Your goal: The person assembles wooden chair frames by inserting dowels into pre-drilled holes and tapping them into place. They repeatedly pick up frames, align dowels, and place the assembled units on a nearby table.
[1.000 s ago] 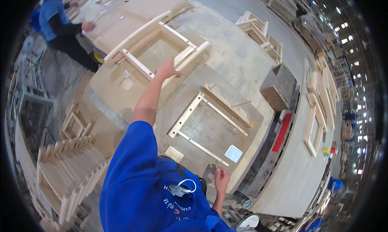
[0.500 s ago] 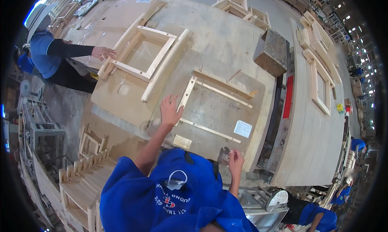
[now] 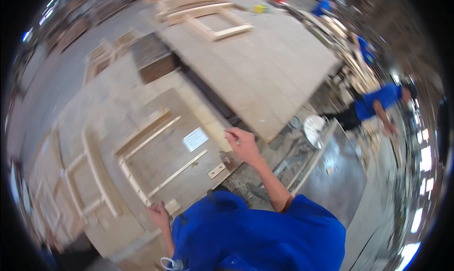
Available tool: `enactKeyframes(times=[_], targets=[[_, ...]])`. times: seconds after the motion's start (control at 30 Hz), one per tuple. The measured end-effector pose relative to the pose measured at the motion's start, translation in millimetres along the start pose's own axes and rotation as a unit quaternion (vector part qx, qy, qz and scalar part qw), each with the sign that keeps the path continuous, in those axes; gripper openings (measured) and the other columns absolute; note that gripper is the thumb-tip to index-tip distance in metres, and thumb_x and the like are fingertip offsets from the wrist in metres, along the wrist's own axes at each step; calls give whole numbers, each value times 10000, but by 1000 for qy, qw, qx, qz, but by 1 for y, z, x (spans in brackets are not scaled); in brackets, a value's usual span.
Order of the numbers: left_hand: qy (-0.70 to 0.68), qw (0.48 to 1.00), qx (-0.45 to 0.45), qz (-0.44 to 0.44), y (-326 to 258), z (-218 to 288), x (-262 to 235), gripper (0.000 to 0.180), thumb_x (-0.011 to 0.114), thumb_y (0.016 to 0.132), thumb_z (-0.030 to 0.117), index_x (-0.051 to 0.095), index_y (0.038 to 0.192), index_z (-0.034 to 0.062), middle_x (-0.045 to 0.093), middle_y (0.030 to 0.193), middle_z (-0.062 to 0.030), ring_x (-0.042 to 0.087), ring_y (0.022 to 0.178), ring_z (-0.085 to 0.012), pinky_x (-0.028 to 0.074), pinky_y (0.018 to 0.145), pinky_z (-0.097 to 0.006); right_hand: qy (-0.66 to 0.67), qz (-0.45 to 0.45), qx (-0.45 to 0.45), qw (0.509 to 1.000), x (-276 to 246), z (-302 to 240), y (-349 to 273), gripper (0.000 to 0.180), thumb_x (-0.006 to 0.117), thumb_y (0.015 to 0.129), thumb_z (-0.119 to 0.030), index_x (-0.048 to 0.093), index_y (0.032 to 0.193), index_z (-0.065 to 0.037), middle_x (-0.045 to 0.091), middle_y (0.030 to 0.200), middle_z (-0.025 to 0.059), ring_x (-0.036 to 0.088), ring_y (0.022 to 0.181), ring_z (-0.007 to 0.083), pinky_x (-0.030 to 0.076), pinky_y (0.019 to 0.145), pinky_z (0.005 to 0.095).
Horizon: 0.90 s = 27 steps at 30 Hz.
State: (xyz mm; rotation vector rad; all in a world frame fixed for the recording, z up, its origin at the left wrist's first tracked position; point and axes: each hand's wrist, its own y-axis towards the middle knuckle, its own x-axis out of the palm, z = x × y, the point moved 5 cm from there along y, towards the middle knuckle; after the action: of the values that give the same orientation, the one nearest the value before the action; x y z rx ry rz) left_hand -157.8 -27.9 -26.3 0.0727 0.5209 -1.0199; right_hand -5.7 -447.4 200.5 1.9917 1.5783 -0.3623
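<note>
My left hand (image 3: 160,215) is low at the near end of a light wooden rail (image 3: 134,182), its fingers bent and blurred. Whether it grips the rail or only touches it does not show. Raised over the table's right edge, my right hand (image 3: 243,146) has its fingers curled together; anything small in them is hidden. Between the hands lie a thin slat (image 3: 177,173), a second slat (image 3: 153,136) and a thicker wooden bar (image 3: 142,134) behind it. A short drilled wood piece (image 3: 216,171) and a plain block (image 3: 173,206) lie along the near edge.
A white label (image 3: 195,139) lies on the board. Further left is an assembled wooden frame (image 3: 99,172). A dark box (image 3: 150,57) stands at the back. Across a gap is another table (image 3: 265,58) with frames. A metal-topped machine (image 3: 331,176) stands at right; a person in blue (image 3: 380,103) is beyond.
My view has swung to the right, bringing the machine and a worker into sight. My left hand has gone from spread over the rail to bent fingers at its near end. My right hand stays curled.
</note>
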Motion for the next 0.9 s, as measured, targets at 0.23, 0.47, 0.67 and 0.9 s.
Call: enactKeyframes(times=[0.23,0.47,0.67,0.9], targets=[[150,988,12,-44,11,-3,12,1041,737,791,189,13,1452,-162,666,789,-122,641,755,-252,510,800,-344,7,113,21,993,-56,44,-24,198,604,926,-172,656,1024,-9,674,877,153,650,750,269,517,699,346],[146,985,-25,-92,-8,62,11,1030,823,679,171,175,1404,-169,634,1067,-255,633,951,-343,468,928,-412,-54,205,12,977,-84,66,4,364,679,869,-230,598,1142,-4,635,975,163,618,885,304,502,791,389],[256,962,-58,-73,16,26,5,929,805,697,161,249,1371,-157,577,1161,-289,600,1035,-391,478,910,-453,-107,146,25,983,-93,67,20,614,753,784,-349,528,1254,-24,530,1225,182,471,1197,348,408,1007,431],[571,775,-19,-269,-6,73,18,750,536,845,674,644,1165,4,537,1313,-298,565,1133,-424,449,892,-551,-113,175,38,977,-94,78,19,577,768,754,-326,546,1191,-21,528,1210,190,480,1169,361,412,1008,436]])
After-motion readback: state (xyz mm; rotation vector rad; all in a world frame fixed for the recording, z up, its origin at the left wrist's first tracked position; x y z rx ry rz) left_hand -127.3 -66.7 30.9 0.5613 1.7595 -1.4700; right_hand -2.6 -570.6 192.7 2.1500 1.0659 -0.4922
